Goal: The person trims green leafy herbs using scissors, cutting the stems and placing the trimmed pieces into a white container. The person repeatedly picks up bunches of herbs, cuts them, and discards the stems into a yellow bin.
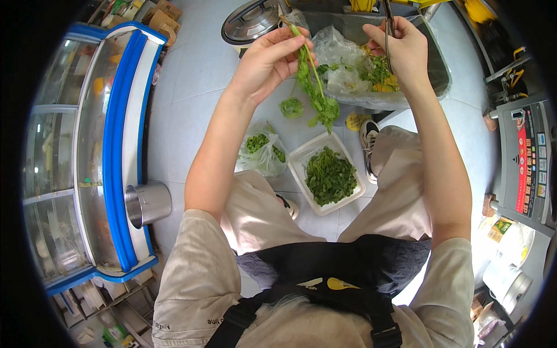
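Note:
My left hand (278,58) pinches the stems of a bunch of leafy green herb (320,98), likely coriander or celery, its leaves hanging down. In my right hand (402,52) is a dark metal tool (388,32), seen edge-on, perhaps scissors or a knife. Below, between my feet, a white plastic basin (322,212) holds a heap of green herbs (330,176). To its left lies a clear plastic bag (263,161) with more greens inside. Under my right hand, a lined bin (428,85) contains crumpled plastic and yellowed leaves (385,76).
A lidded pot (254,21) stands beyond my left hand. At the far left are a blue-edged glass display case (117,152) and a steel pot (150,204). A grey appliance (528,161) stands at the right. My shoe (369,143) is close beside the basin.

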`<action>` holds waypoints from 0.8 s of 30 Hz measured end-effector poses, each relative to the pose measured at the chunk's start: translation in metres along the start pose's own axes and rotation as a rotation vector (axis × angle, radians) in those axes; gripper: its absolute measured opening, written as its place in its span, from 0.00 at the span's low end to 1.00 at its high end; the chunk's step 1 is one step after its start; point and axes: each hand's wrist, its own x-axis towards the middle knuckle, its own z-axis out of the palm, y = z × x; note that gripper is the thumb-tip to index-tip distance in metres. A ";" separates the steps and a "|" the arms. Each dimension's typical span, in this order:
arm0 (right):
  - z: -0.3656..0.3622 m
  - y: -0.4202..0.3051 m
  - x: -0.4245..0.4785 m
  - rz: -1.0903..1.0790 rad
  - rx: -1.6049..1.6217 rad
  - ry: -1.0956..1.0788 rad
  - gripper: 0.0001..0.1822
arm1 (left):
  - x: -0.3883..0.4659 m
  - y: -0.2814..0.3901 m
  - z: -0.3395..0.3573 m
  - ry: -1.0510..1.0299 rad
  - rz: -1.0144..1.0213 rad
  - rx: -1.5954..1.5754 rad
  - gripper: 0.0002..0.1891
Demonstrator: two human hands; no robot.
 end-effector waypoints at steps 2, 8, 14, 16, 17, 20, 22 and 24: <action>0.001 -0.004 -0.005 0.028 0.013 -0.043 0.10 | 0.001 0.004 -0.004 -0.008 0.048 -0.043 0.12; 0.028 -0.015 -0.025 0.099 0.170 -0.262 0.13 | 0.002 0.011 -0.008 -0.022 0.148 -0.204 0.12; 0.058 -0.011 -0.043 0.089 0.238 -0.422 0.17 | 0.004 0.012 -0.005 -0.001 0.182 -0.325 0.12; 0.061 -0.010 -0.044 0.086 0.156 -0.437 0.15 | 0.003 0.012 -0.004 0.019 0.176 -0.365 0.12; 0.061 -0.009 -0.044 0.095 0.168 -0.439 0.14 | 0.003 0.012 -0.004 0.022 0.171 -0.381 0.12; 0.059 -0.009 -0.043 0.128 0.208 -0.439 0.12 | 0.001 0.014 -0.005 0.027 0.170 -0.394 0.13; 0.054 -0.013 -0.042 0.161 0.239 -0.422 0.11 | 0.000 0.015 -0.006 0.018 0.166 -0.392 0.14; 0.051 -0.014 -0.041 0.171 0.313 -0.399 0.11 | -0.001 0.016 -0.006 0.001 0.156 -0.385 0.16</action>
